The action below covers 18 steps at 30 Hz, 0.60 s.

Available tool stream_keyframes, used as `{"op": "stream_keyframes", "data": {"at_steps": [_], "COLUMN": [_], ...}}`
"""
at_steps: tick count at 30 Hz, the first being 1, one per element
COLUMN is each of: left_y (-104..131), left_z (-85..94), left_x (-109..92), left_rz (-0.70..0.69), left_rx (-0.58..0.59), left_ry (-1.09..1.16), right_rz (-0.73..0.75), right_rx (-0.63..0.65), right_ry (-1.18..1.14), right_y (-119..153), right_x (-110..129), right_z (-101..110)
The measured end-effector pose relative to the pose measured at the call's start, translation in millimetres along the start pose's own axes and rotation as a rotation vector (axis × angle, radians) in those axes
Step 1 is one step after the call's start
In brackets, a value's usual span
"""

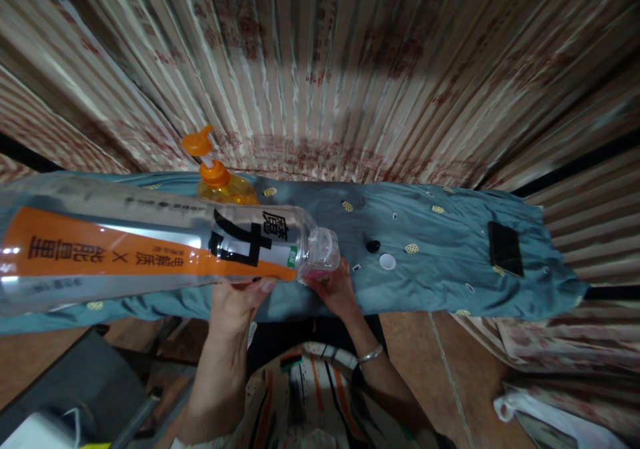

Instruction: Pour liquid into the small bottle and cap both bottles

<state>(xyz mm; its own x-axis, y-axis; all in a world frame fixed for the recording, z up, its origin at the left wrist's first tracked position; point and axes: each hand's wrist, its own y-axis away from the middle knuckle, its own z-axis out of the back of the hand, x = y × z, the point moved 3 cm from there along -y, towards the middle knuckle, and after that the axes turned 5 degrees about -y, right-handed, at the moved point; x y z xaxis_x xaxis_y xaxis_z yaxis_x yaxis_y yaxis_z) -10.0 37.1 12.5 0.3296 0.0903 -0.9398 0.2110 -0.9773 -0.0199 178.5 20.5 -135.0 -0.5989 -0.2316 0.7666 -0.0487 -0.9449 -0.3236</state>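
A large clear bottle with an orange and silver label point(165, 242) lies nearly level across the left half of the view, its open mouth pointing right. My left hand point(243, 300) grips it from below, the thumb along the label near the neck. My right hand point(337, 289) is closed just under the bottle's mouth, around something pinkish, mostly hidden by the neck. A white round cap point(387, 261) and a small black round piece point(373, 246) lie on the cloth to the right of my right hand.
Behind the bottle stands a yellow pump bottle point(215, 175) with an orange top. A black flat object point(505, 248) lies on the right part of the blue-green cloth point(450, 269). Patterned curtains point(320, 82) hang beyond the table. A dark chair point(80, 382) is at lower left.
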Motion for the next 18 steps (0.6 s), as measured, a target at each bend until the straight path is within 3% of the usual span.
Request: {"op": "stream_keyframes", "data": {"at_steps": [18], "left_y": [1.1], "left_z": [4.3], "left_x": [8.7], "left_rz": [-0.024], "left_rx": [0.028], "left_ry": [-0.008], "right_rz": [-0.002], "right_rx": [0.005], "right_ry": [0.020], "right_y": [1.0], "right_x": [0.5], "right_z": [0.8]}}
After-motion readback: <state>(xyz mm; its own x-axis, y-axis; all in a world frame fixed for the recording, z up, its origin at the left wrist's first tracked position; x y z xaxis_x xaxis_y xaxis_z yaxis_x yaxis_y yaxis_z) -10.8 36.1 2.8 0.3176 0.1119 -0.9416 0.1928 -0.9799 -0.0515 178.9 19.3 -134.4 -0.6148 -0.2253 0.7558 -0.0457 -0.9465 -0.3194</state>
